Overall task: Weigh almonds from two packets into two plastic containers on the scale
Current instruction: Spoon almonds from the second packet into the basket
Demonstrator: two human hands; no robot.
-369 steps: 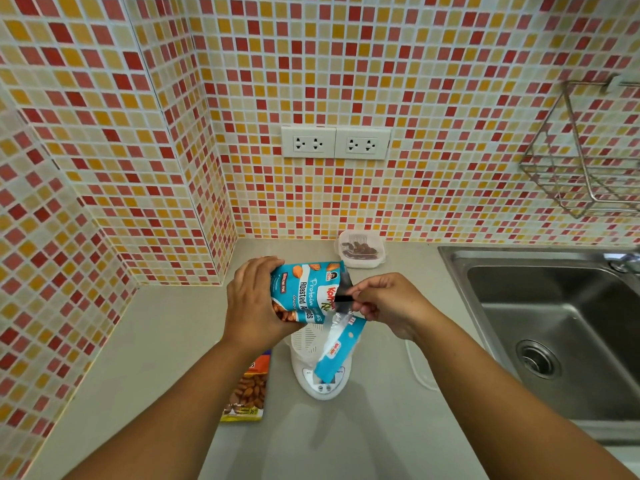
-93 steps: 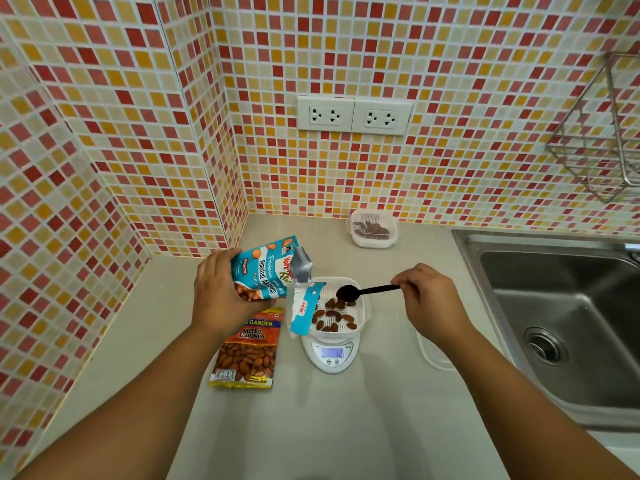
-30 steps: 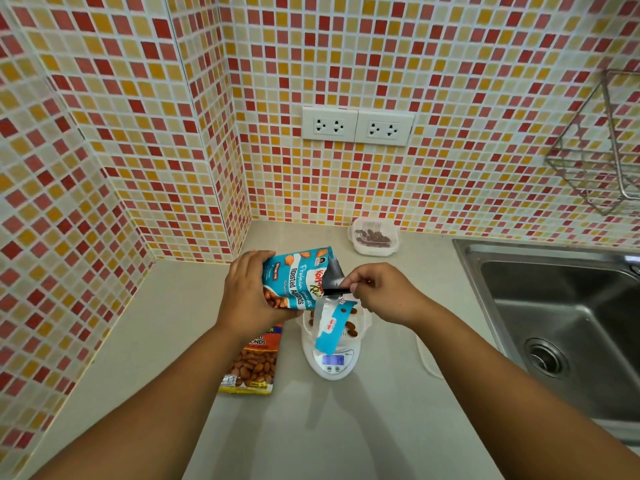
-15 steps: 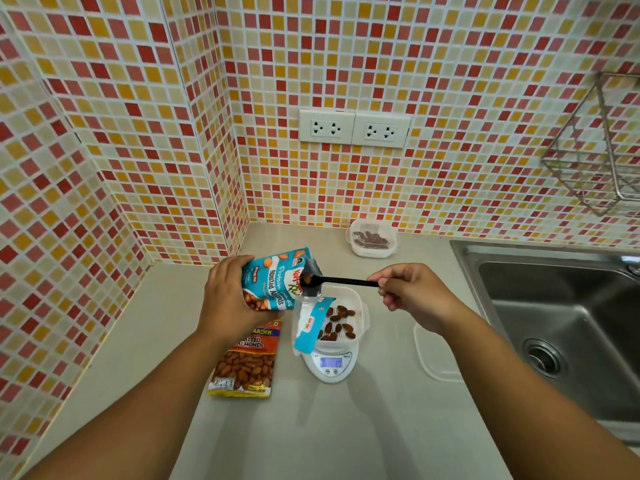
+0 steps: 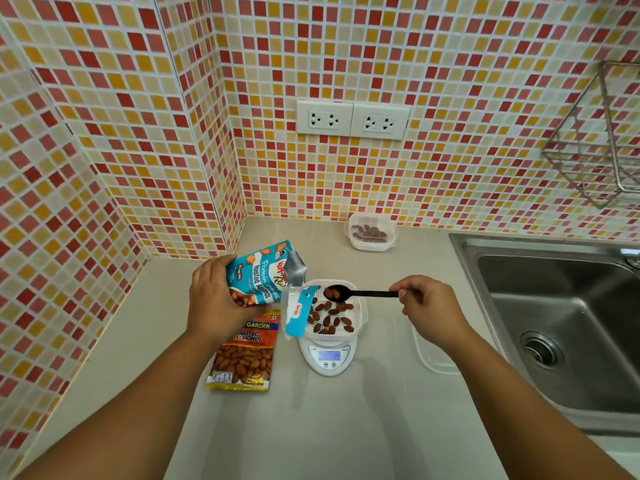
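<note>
Head-worn view, downward over counter (image 5: pixel 346 427)

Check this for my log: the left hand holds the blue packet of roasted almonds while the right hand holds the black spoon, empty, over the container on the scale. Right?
Not quite: the head view shows almonds in the black spoon. The rest stands: left hand, blue packet of roasted almonds, right hand, white plastic container, white digital scale.

On the beige stone worktop (image 5: pixel 346 427) a white digital scale (image 5: pixel 328 358) carries an open white plastic container (image 5: pixel 360 315) of almonds, with a flat yellow-edged almond packet (image 5: pixel 242 358) lying just left of it. A lidded clear plastic container (image 5: pixel 370 232) sits behind against the tiled wall, and a clear plastic lid (image 5: pixel 433 358) lies right of the scale (the steel sink (image 5: pixel 561 327) farther right). The left hand (image 5: pixel 214 299) holds a torn-open teal almond packet (image 5: pixel 263 275) above the flat one, while the right hand (image 5: pixel 426 306) holds a black plastic spoon (image 5: pixel 349 292) over the open container.
</note>
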